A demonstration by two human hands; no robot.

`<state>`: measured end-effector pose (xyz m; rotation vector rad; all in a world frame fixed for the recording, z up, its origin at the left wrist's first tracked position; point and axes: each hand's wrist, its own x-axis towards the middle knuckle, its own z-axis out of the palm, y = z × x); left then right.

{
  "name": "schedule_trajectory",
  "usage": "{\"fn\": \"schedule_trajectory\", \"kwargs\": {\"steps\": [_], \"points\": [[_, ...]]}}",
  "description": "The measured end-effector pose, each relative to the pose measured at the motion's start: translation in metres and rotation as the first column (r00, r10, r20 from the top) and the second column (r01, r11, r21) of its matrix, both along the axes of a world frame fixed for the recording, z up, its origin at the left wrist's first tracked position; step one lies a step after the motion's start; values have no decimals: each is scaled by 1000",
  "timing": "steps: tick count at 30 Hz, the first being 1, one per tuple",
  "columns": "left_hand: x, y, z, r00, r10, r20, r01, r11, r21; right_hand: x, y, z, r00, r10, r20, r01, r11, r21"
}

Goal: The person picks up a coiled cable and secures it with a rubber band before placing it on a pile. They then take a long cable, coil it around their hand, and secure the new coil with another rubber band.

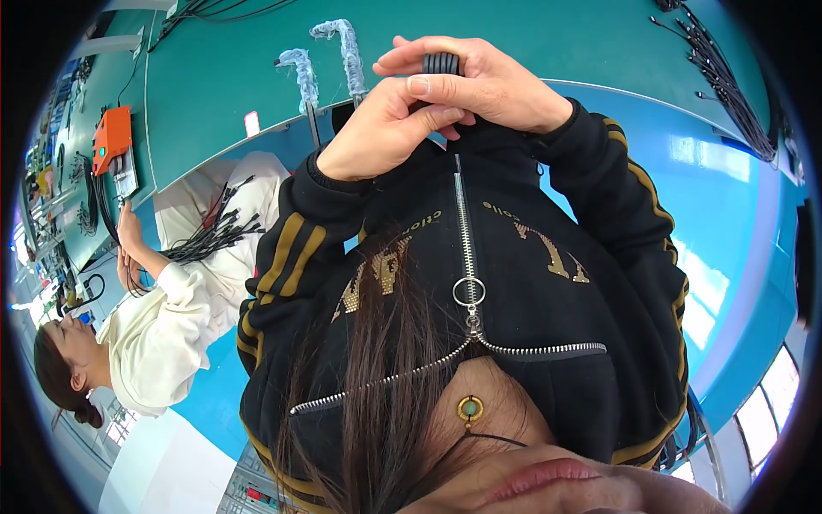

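Observation:
My two hands meet just past my chest, over the near edge of the green table. A bundle of black cable [442,64], wound into several tight turns side by side, shows between the fingers of my right hand [505,90]. That hand is closed around it, thumb across the near side. My left hand [385,128] is closed too, its thumb and fingers tucked under the right thumb against the lower part of the coil. What exactly the left fingers grip is partly hidden. Left of my hands stand two bent metal rods, a shorter one [301,79] and a taller one [349,53], wrapped in pale blue material.
The green table [565,43] spans the far side. Black cables [719,77] lie in a bundle at its far right. At left sits a co-worker in white [158,334], with cables [214,227] across the lap, hands near an orange device [112,139]. A small pink-edged card [252,124] lies near the edge.

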<state>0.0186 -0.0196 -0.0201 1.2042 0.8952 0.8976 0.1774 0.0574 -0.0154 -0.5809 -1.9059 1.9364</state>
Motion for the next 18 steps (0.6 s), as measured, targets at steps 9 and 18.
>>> {"fn": "schedule_trajectory", "kwargs": {"steps": [9, 18], "points": [[-3, 0, 1, 999, 4, -43, -3, 999, 33, 2, 6, -3, 995, 99, -17, -99, 995, 12], [-6, 1, 4, 1000, 30, -3, -30, 999, -38, 21, 8, -6, 974, -211, -86, 227, 920, 319]]}}
